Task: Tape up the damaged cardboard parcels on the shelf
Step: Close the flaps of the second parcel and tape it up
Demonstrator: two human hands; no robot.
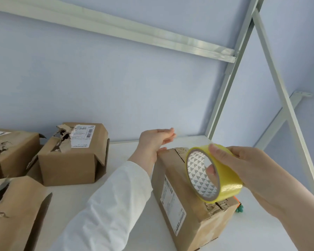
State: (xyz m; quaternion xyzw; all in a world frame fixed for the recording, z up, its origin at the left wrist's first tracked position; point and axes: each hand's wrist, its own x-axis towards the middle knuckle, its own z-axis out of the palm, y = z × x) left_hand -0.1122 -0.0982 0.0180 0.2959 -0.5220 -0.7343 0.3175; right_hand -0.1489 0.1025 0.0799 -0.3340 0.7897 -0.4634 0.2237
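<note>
My right hand (252, 171) grips the tape roll (228, 183) over the parcel (170, 169). My left hand (152, 142), fingers straight, touches its far end.

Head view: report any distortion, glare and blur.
Head view: the wide angle slightly bows the shelf frame; light is soft and even, shadows faint; mild sheen on the tape roll in the right hand; the near parcel's label is too soft to read.

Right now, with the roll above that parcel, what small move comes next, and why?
Probably bring the tape roll down onto the top seam of the parcel. The right hand grips the roll just above it. The left hand, fingers straight, touches the far top edge. The seam's corrugated edges look bare.
</note>
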